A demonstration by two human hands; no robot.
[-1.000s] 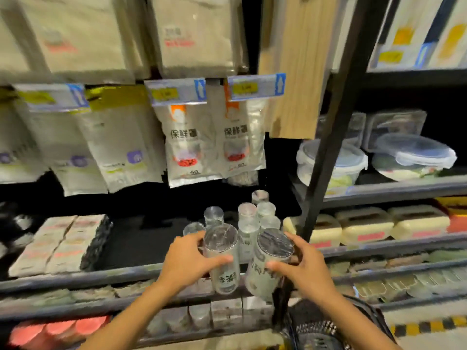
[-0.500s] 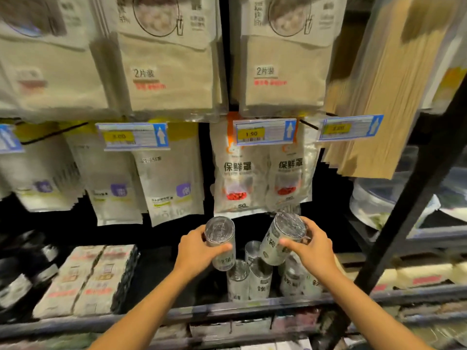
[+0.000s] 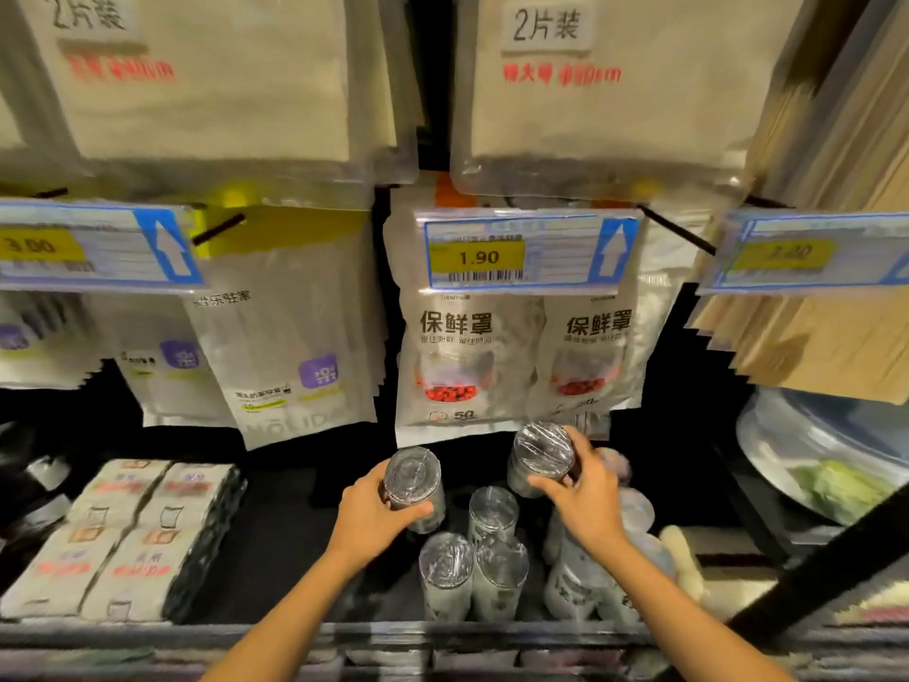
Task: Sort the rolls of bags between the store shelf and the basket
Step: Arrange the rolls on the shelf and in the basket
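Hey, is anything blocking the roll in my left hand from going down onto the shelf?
Nothing visible blocks it. The left hand grips its roll over what looks like bare dark shelf. The standing rolls crowd only its right side.

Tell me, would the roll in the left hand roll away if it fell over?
Probably: the roll in the left hand is a round cylinder, so on its side it would likely roll. Its shiny wrap may feel slippery. Tall and narrow, it could tip easily.
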